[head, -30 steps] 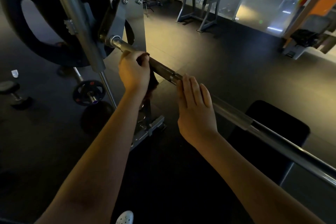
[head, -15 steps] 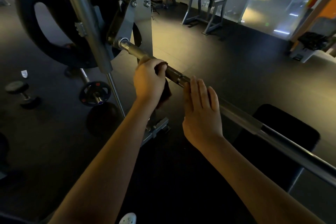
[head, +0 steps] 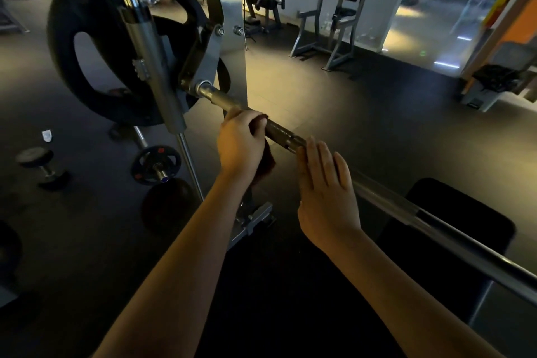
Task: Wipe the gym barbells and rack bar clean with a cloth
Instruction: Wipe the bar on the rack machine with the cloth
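A dumbbell (head: 40,164) lies on the floor (head: 348,113) at far left. A black weight plate (head: 96,67) sits at the end of the barbell bar (head: 283,134), which runs diagonally to lower right. The left hand (head: 239,144) clamps its fingers round a dark cloth (head: 266,164) on the bar. The right hand (head: 325,192) rests on the bar nearby, fingers straight and together.

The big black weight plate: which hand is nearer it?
Left. The left hand grips a dark cloth around the steel bar toward the black weight plate; the right hand rests farther along the bar.
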